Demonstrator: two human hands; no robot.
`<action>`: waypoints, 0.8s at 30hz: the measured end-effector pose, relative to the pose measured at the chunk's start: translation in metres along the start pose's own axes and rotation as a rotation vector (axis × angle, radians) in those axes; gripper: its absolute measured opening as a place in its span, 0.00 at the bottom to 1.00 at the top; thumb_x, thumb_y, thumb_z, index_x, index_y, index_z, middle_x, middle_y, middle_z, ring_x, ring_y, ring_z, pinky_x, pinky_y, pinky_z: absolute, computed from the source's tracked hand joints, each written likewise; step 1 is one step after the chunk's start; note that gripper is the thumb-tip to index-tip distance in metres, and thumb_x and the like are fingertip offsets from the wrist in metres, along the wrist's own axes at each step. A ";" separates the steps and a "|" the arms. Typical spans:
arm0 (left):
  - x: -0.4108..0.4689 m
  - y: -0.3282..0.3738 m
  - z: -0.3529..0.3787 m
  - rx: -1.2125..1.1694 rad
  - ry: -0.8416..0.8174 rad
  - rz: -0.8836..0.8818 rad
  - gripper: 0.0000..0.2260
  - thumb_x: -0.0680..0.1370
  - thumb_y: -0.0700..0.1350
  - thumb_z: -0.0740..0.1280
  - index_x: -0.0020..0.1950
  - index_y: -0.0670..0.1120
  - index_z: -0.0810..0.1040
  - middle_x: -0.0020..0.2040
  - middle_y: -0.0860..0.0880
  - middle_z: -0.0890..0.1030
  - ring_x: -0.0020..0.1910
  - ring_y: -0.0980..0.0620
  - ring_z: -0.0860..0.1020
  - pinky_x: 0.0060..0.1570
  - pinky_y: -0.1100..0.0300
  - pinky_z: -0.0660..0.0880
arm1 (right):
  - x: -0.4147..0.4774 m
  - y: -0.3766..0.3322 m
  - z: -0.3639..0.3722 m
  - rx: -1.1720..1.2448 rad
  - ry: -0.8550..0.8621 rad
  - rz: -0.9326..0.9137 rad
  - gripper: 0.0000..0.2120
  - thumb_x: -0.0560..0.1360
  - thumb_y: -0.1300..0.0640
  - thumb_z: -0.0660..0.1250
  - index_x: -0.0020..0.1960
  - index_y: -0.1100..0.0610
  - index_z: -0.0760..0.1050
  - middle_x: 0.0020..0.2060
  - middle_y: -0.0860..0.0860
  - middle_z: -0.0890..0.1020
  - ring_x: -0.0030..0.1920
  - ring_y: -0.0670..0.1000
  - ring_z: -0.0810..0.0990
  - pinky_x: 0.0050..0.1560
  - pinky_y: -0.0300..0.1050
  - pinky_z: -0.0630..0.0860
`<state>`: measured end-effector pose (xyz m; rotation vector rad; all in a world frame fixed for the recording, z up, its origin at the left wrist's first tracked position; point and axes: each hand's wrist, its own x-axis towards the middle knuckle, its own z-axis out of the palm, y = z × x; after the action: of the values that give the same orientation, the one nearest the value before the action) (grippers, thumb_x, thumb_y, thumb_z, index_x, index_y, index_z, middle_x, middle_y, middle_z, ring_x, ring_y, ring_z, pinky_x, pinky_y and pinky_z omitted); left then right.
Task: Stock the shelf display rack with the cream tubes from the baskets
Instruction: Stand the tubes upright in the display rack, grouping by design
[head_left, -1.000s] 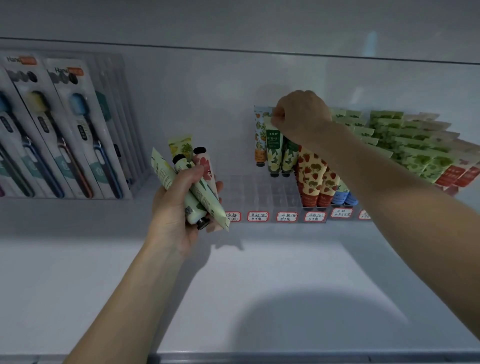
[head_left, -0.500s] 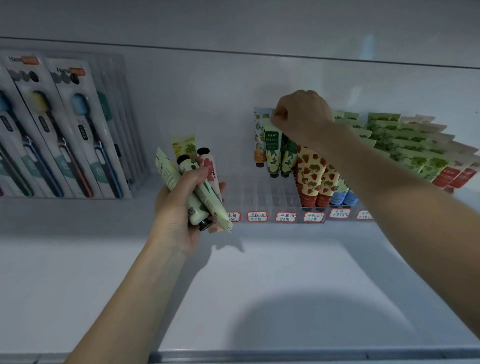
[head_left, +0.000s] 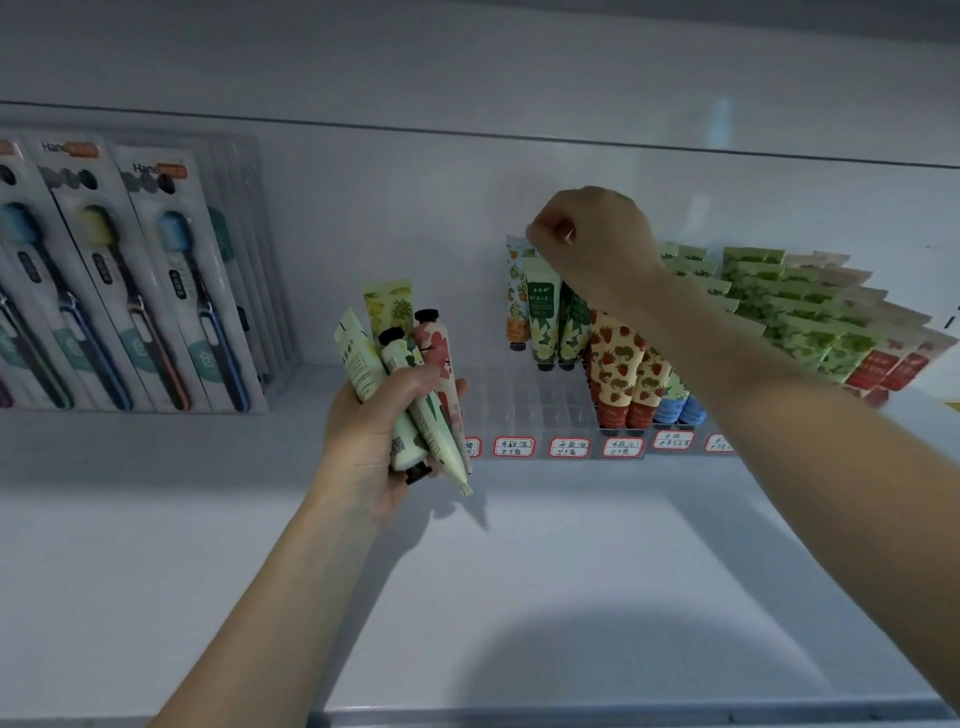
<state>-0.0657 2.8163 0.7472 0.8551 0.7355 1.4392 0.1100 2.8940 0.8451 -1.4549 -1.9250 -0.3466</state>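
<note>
Tubes (head_left: 415, 384) held at the rack (head_left: 519, 400)

Head view: the left hand (head_left: 363, 441) holds a loose fan of four or so tubes, its fingers (head_left: 415, 379) curled round their middles. They are slim and pale, cream to light green, with black caps. One carries a yellow pineapple print, another pink blossoms, and some point cap up, others cap down. The bundle hangs above the white shelf (head_left: 519, 571), just left of the clear rack.

More tubes already stand cap down in the rack's back rows: an orange-print one (head_left: 516, 296), two dark green ones with pale flowers (head_left: 543, 312), then strawberry-print ones (head_left: 615, 364) and blue-based ones further right. The right hand (head_left: 592, 244) is bunched over the tops of the green tubes, fingers curled. Whether it pinches one cannot be told.

Red-edged labels (head_left: 514, 447) line the rack's front. Toothbrush packs (head_left: 171, 280) lean at the far left.
</note>
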 end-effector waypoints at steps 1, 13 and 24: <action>-0.001 0.001 0.001 0.007 -0.010 0.002 0.15 0.60 0.37 0.72 0.45 0.44 0.77 0.35 0.45 0.83 0.34 0.51 0.83 0.28 0.58 0.77 | -0.004 -0.006 -0.002 0.089 -0.017 0.012 0.10 0.78 0.56 0.60 0.51 0.58 0.79 0.46 0.51 0.82 0.47 0.49 0.77 0.44 0.37 0.71; -0.007 -0.002 0.005 0.142 -0.152 0.064 0.15 0.56 0.41 0.74 0.41 0.45 0.82 0.40 0.42 0.84 0.38 0.45 0.83 0.41 0.41 0.78 | -0.051 -0.041 -0.020 0.491 -0.452 0.115 0.14 0.74 0.45 0.66 0.49 0.54 0.81 0.40 0.44 0.82 0.41 0.43 0.80 0.43 0.31 0.74; -0.007 -0.007 0.006 0.134 -0.094 0.072 0.10 0.65 0.34 0.71 0.43 0.41 0.76 0.33 0.46 0.81 0.32 0.50 0.81 0.34 0.55 0.80 | -0.065 -0.025 -0.041 0.894 -0.306 0.385 0.07 0.75 0.59 0.67 0.40 0.60 0.77 0.33 0.52 0.83 0.32 0.48 0.82 0.36 0.37 0.79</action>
<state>-0.0568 2.8096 0.7437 1.0549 0.7429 1.4146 0.1101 2.8137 0.8372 -1.2268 -1.6051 0.8532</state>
